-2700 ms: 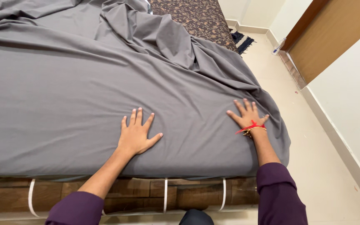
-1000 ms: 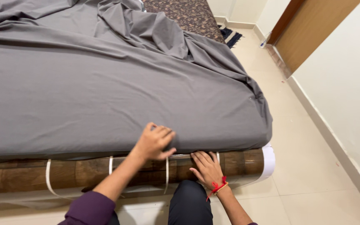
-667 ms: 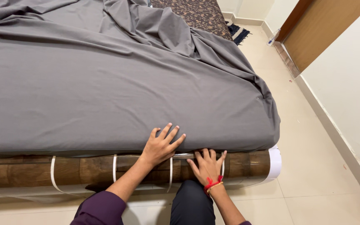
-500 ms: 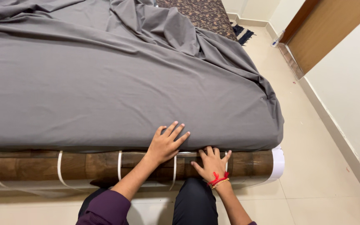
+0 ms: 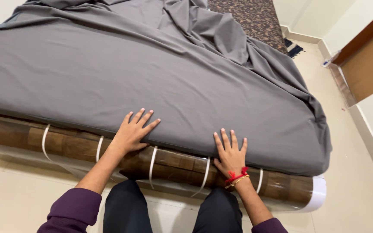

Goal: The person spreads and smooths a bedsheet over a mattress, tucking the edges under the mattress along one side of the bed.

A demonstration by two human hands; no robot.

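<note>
Sheet [image 5: 152,82] edge seemingly under both flat hands

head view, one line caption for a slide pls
Both hands, left hand and right hand, pressed flat on a grey sheet's edge.

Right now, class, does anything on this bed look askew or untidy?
Yes. The grey sheet lies smooth near both hands but is bunched into thick folds toward the far right corner, leaving the patterned mattress bare there. The left hand and right hand press flat at the near edge.
</note>
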